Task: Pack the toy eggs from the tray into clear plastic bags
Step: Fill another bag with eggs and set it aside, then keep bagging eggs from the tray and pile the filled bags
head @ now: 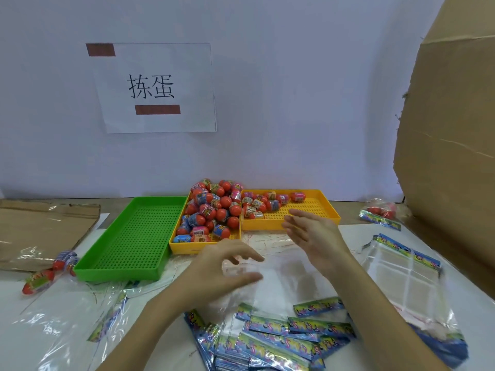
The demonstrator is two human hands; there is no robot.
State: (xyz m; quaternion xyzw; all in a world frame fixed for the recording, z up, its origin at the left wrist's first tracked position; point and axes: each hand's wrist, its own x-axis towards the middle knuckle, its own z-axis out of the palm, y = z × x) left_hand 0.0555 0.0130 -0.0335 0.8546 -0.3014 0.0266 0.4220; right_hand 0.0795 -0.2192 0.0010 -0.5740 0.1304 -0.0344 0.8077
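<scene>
Red toy eggs with colourful wrappers are heaped in a yellow tray at the middle of the table. More eggs lie in the back left corner of a second yellow tray to its right. My left hand hovers with spread, relaxed fingers over a clear plastic bag lying flat on the table. Just in front of the right tray, my right hand is raised with straight fingers and holds nothing. Motion blur softens both hands.
An empty green tray sits left of the yellow ones. Loose bags with colourful headers pile near me, and a bag stack lies to the right. Filled bags lie far left and far right. Cardboard stands at right.
</scene>
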